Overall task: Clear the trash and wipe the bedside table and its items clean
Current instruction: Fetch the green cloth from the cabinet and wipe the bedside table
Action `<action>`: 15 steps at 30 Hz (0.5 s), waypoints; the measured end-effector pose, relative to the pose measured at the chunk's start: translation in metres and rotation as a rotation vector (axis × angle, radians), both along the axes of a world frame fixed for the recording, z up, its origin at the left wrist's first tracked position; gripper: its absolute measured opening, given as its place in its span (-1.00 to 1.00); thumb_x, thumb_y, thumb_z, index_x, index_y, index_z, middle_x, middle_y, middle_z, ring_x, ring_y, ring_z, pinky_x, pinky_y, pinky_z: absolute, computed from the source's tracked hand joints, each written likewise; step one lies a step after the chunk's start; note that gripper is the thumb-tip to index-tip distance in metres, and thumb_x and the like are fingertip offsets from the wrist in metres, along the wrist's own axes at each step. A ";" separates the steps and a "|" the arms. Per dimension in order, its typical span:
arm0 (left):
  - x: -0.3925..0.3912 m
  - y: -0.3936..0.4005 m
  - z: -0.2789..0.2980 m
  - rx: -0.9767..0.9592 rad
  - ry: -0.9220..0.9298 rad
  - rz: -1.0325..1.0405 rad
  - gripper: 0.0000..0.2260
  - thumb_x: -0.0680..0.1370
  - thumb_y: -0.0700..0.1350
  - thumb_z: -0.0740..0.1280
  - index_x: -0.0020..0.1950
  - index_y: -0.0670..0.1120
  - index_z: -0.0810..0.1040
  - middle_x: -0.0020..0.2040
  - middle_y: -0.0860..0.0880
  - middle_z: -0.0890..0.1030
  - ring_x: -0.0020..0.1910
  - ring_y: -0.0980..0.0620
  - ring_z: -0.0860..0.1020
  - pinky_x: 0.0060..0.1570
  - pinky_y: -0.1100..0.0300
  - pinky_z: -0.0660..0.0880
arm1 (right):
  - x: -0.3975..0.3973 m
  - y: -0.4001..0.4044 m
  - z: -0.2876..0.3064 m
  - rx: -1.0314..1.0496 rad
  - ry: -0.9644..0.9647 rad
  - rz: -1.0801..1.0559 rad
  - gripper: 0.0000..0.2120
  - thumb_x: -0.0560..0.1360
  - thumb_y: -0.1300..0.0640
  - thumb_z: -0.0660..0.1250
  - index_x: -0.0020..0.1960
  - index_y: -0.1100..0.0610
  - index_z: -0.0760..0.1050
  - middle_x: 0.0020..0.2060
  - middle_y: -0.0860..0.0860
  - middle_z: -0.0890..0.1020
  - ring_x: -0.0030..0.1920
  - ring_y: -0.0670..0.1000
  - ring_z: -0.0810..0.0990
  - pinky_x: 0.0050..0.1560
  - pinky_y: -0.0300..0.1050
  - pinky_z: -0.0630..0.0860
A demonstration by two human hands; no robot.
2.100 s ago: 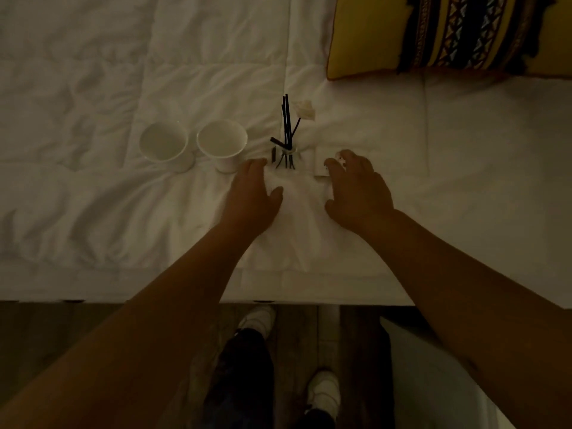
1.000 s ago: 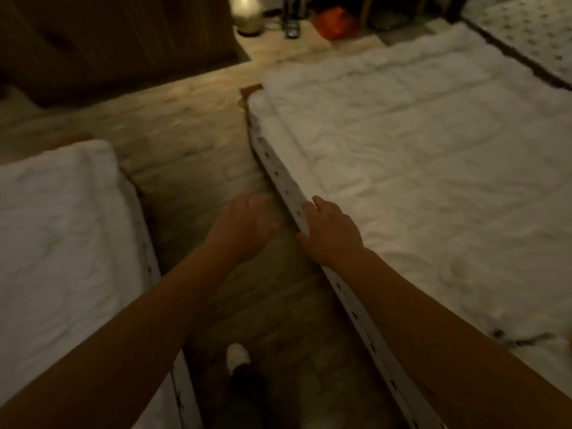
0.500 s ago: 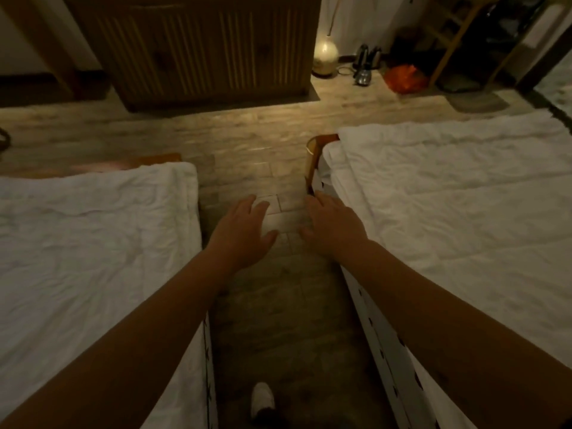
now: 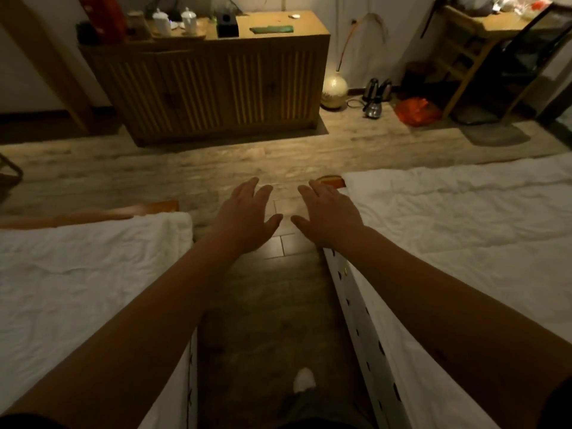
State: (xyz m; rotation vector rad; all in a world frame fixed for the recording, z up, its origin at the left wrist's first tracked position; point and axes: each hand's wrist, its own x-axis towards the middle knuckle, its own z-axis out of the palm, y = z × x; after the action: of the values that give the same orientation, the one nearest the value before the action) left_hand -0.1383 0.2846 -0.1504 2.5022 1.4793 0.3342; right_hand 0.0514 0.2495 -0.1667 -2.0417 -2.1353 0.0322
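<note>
My left hand [image 4: 244, 216] and my right hand [image 4: 329, 213] are stretched out in front of me, palms down, fingers apart, holding nothing. They hover over the wooden floor [image 4: 263, 292] in the aisle between two beds. The bedside table and its items are out of view. A green cloth [image 4: 271, 29] lies on top of the wooden cabinet [image 4: 213, 88] at the far wall, with a black tissue box [image 4: 227, 24] and two white lidded cups [image 4: 175, 21] beside it.
A white-covered bed [image 4: 77, 274] lies on my left and another bed [image 4: 464, 236] on my right. By the far wall stand a round glowing vase [image 4: 333, 91], a kettle [image 4: 373, 99], an orange bag [image 4: 416, 111] and a wooden desk [image 4: 483, 32].
I have turned away from the bed where two cups and a reed diffuser stood, and now face down the aisle toward the cabinet. Both hands stayed empty and lifted off the bedding.
</note>
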 end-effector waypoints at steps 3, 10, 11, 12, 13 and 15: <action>0.025 0.047 0.015 0.022 -0.016 0.019 -0.38 0.54 0.16 0.29 0.51 -0.04 0.20 0.54 -0.15 0.16 0.51 -0.17 0.13 0.40 -0.13 0.23 | 0.028 0.051 0.015 -0.001 -0.014 0.014 -0.34 0.49 -0.24 0.25 0.46 0.06 0.18 0.46 0.14 0.31 0.43 0.19 0.28 0.35 0.21 0.32; 0.055 0.150 0.026 0.032 0.007 0.073 -0.38 0.53 0.17 0.30 0.50 -0.03 0.21 0.54 -0.15 0.17 0.50 -0.18 0.15 0.37 -0.14 0.27 | 0.067 0.162 0.031 -0.005 -0.030 0.031 -0.34 0.48 -0.25 0.24 0.46 0.05 0.19 0.46 0.14 0.30 0.43 0.20 0.28 0.32 0.22 0.34; 0.057 0.169 0.025 0.035 0.002 0.078 -0.38 0.53 0.17 0.30 0.51 -0.03 0.21 0.54 -0.15 0.17 0.50 -0.17 0.16 0.36 -0.14 0.27 | 0.069 0.181 0.029 -0.006 -0.032 0.034 -0.33 0.48 -0.26 0.24 0.46 0.05 0.19 0.46 0.14 0.30 0.43 0.20 0.28 0.32 0.22 0.34; 0.059 0.186 0.025 0.036 0.000 0.078 -0.38 0.53 0.17 0.30 0.51 -0.03 0.21 0.54 -0.15 0.17 0.50 -0.17 0.16 0.36 -0.14 0.28 | 0.071 0.199 0.027 -0.011 -0.039 0.034 -0.33 0.48 -0.26 0.23 0.46 0.05 0.18 0.46 0.14 0.30 0.43 0.19 0.27 0.32 0.21 0.33; 0.062 0.207 0.025 0.038 -0.005 0.075 -0.38 0.53 0.17 0.30 0.51 -0.03 0.21 0.54 -0.15 0.18 0.50 -0.17 0.16 0.36 -0.14 0.28 | 0.073 0.219 0.025 -0.020 -0.041 0.031 -0.33 0.48 -0.27 0.23 0.46 0.04 0.18 0.47 0.13 0.29 0.44 0.19 0.27 0.32 0.21 0.32; 0.066 0.248 0.024 0.049 -0.007 0.070 -0.38 0.53 0.17 0.30 0.50 -0.04 0.21 0.53 -0.16 0.19 0.50 -0.18 0.17 0.36 -0.13 0.28 | 0.076 0.262 0.023 -0.021 -0.045 0.022 -0.33 0.48 -0.27 0.22 0.46 0.03 0.18 0.47 0.12 0.29 0.44 0.18 0.26 0.32 0.20 0.31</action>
State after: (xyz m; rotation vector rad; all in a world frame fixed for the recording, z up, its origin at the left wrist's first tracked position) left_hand -0.0724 0.5327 -0.1259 2.4883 1.5781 0.3956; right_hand 0.1277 0.5111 -0.1438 -2.0495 -2.1926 0.0115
